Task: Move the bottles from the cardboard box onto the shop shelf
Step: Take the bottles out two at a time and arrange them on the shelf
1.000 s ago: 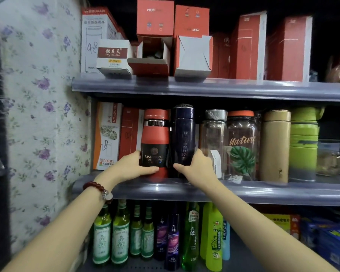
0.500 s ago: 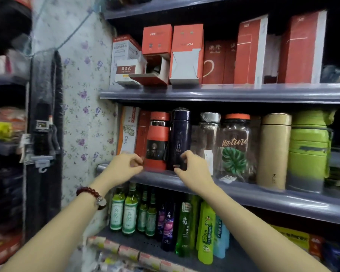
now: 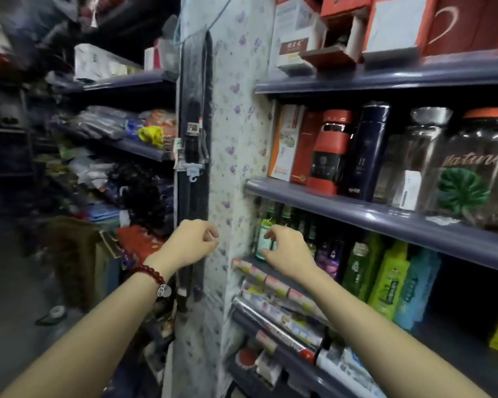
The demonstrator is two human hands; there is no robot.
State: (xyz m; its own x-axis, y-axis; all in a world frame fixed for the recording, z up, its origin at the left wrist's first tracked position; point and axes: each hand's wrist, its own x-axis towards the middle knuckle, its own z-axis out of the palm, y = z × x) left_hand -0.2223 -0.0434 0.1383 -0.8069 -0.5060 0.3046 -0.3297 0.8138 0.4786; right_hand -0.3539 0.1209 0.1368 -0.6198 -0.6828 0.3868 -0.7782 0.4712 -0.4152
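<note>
On the middle shelf (image 3: 365,215) a red and black bottle (image 3: 329,156) stands beside a dark blue bottle (image 3: 367,150). To their right are a clear glass bottle (image 3: 414,150) and a glass jar with a green leaf print (image 3: 477,173). Both hands hang in the air below that shelf, apart from the bottles. My left hand (image 3: 190,245), with a red bead bracelet on the wrist, has loosely curled fingers and holds nothing. My right hand (image 3: 288,254) is also loosely curled and empty, in front of the lower shelf's green bottles (image 3: 263,239). A brown cardboard box (image 3: 75,248) shows blurred at lower left.
A flower-papered pillar (image 3: 236,168) and a black hanging strip (image 3: 193,156) divide this rack from another rack of packed goods (image 3: 121,130) on the left. Red cartons (image 3: 339,27) fill the top shelf. Rolls and packets (image 3: 273,314) lie on the lowest shelves. The aisle floor (image 3: 12,326) opens at lower left.
Both hands let go of the red and dark blue bottles and drew back and down from the shelf. The view swung left towards the aisle.
</note>
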